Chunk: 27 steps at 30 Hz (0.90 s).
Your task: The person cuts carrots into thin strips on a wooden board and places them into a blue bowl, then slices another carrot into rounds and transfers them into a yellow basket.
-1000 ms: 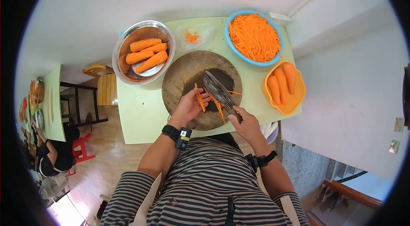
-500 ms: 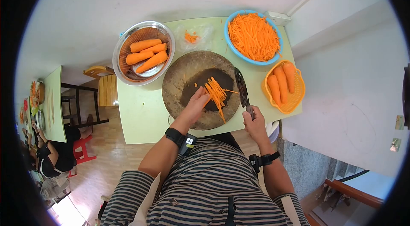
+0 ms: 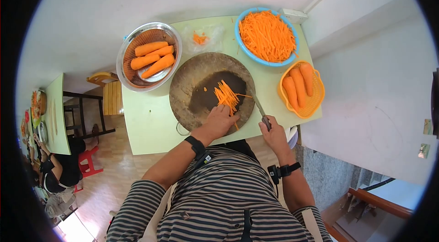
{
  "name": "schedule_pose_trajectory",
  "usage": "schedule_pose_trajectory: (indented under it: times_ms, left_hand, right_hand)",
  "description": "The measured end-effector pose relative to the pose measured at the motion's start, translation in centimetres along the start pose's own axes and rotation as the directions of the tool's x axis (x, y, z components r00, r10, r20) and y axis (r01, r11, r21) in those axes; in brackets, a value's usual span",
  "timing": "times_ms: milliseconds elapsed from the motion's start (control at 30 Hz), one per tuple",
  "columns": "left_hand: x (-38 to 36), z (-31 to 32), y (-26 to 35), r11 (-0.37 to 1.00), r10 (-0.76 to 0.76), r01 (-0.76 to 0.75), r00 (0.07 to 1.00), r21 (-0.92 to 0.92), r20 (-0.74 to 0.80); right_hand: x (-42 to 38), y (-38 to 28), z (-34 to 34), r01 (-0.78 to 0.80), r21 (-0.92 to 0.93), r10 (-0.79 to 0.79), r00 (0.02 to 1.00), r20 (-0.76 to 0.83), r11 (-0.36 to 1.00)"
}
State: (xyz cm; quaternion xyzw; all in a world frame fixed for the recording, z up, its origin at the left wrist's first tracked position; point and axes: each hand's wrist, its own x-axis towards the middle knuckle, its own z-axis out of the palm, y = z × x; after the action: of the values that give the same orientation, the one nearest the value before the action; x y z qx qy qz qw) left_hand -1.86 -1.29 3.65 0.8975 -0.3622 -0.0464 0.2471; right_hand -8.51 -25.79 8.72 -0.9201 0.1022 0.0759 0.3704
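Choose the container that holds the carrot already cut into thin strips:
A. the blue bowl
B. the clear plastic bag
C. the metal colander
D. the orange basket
A: the blue bowl at the far side of the table is heaped with thin carrot strips, while the metal colander and the orange basket hold whole carrots.

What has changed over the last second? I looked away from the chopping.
The cleaver swung off the carrot strips to the right edge of the round chopping board, in the right hand. The left hand slid back to the strips' near end. The bowls, basket and whole carrots stayed put.
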Motion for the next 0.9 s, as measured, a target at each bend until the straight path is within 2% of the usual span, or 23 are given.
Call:
schedule_pose_trajectory:
  times_ms: [133,233,300,333,400,433,500,533,567,600,633,667,700,733,800,900]
  left_hand:
    - [0.4,-0.5,-0.1,0.998,0.045,-0.042,0.997,-0.043,0.066]
    - [0.9,-0.8,0.0,0.996,0.090,-0.091,0.991,0.011,0.101]
    - [1.2,-0.7,-0.3,0.977,0.193,-0.200,0.977,0.077,0.089]
    - [1.4,-0.8,-0.4,0.977,0.194,-0.201,0.977,0.078,0.089]
    - [1.6,-1.2,-0.6,0.944,0.295,-0.312,0.943,0.106,0.153]
    - [1.8,-1.4,-0.7,0.944,0.294,-0.312,0.943,0.108,0.153]
    - [2.3,-1.6,-0.9,0.988,0.152,-0.152,0.976,-0.011,0.153]
    - [2.4,-1.5,-1.0,0.988,0.156,-0.157,0.975,-0.011,0.157]
    - [2.4,-1.3,-1.1,0.983,-0.036,0.028,0.998,-0.183,-0.044]
    - [2.4,-1.2,-1.2,0.909,-0.262,0.170,0.943,-0.380,-0.203]
    - [2.5,-1.2,-1.5,0.909,-0.261,0.170,0.944,-0.380,-0.202]
    - [2.6,-1.2,-2.0,0.674,-0.505,0.350,0.861,-0.650,-0.060]
    - [2.6,-1.3,-2.4,0.331,-0.666,0.468,0.731,-0.819,0.149]
    - [2.5,-1.0,-2.8,0.331,-0.669,0.468,0.729,-0.819,0.146]
    - [2.3,-0.6,-3.4,0.056,-0.711,0.414,0.655,-0.909,0.254]
    - [1.9,-0.7,-3.7,0.019,-0.747,0.431,0.606,-0.902,0.274]
  right_hand:
    - [-0.7,-0.9,0.2,-0.016,-0.024,0.017,0.999,0.035,1.000]
    - [-1.1,-1.2,0.1,-0.026,0.019,0.024,0.995,0.099,0.999]
    - [-1.2,-0.9,0.4,-0.033,0.087,0.020,0.989,0.144,0.996]
    - [-1.2,-0.3,0.7,-0.033,0.088,0.020,0.990,0.143,0.996]
    - [-1.1,0.2,1.2,-0.093,0.244,0.073,0.993,0.090,0.965]
    - [-1.0,0.0,1.0,-0.091,0.246,0.071,0.993,0.090,0.965]
    - [-0.8,-0.7,0.2,-0.261,0.414,0.218,0.964,0.150,0.872]
    - [-0.8,-1.0,-0.1,-0.263,0.418,0.222,0.964,0.147,0.870]
    - [-0.7,-1.1,-0.5,-0.299,0.439,0.246,0.954,0.173,0.848]
    - [-0.7,-1.0,-0.7,-0.333,0.457,0.269,0.942,0.201,0.825]
    - [-0.8,-0.9,-0.8,-0.334,0.458,0.270,0.942,0.201,0.824]
    - [-0.8,-0.9,-0.9,-0.353,0.474,0.287,0.935,0.209,0.806]
    - [-0.8,-0.8,-0.9,-0.371,0.490,0.302,0.928,0.217,0.789]
    - [-0.7,-0.7,-0.8,-0.369,0.490,0.299,0.929,0.219,0.790]
    - [-0.7,-0.4,-0.7,-0.382,0.474,0.297,0.922,0.247,0.794]
    - [-0.8,-0.5,-0.5,-0.368,0.487,0.280,0.928,0.246,0.792]
